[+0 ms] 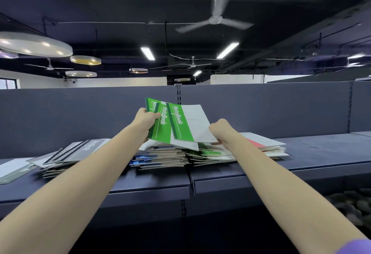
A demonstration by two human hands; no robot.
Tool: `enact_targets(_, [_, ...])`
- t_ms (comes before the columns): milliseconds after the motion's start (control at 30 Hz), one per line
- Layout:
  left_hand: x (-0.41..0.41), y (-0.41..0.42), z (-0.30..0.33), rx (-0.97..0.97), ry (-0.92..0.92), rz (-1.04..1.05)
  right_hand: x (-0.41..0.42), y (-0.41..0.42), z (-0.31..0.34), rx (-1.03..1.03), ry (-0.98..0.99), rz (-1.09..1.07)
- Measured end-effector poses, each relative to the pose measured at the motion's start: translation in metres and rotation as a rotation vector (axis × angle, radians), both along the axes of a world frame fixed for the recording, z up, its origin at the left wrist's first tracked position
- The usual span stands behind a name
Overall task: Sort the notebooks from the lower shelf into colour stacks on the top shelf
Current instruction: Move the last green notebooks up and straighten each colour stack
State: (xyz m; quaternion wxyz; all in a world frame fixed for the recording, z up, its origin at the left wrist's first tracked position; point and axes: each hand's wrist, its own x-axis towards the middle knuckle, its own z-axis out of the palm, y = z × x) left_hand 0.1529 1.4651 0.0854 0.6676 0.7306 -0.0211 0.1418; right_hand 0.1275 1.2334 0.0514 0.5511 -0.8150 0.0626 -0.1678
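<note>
Both hands, left hand [145, 117] and right hand [221, 131], grip fanned green notebooks [172, 125] above the stacks [160, 157] mid-shelf [301, 165]; bare shelf lies rightward.

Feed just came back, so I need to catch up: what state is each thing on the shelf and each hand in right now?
Green notebooks: several, fanned, lifted and tilted above the stacks.
Left hand: grips their left edge.
Right hand: fingers curled on their lower right corner.
Grey stack: lying flat, untidy.
Blue stack: flat, edges uneven.
Green stack: flat, under the lifted notebooks.
Red-and-white stack: flat.
Ceiling fan: spinning, blurred.
</note>
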Motion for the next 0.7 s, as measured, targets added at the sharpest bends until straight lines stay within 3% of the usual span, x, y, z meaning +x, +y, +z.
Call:
enact_targets(100, [0.000,0.003,0.001,-0.014,-0.009,0.034,-0.002,-0.010,-0.007,-0.251,0.001,-0.223])
enact_targets(267, [0.000,0.012,0.002,-0.092,0.001,0.092,-0.003,-0.016,-0.015,-0.495,0.048,-0.310])
enact_targets(433, [-0.001,0.017,0.005,-0.135,-0.033,0.111,-0.002,-0.014,-0.018,-0.624,0.037,-0.340])
enact_targets(633, [-0.005,0.012,0.012,-0.015,-0.027,0.088,-0.007,0.000,-0.015,-0.813,0.055,-0.335])
enact_targets(700, [-0.006,0.008,0.009,-0.026,0.001,0.052,-0.005,0.006,-0.012,-0.744,-0.035,-0.324])
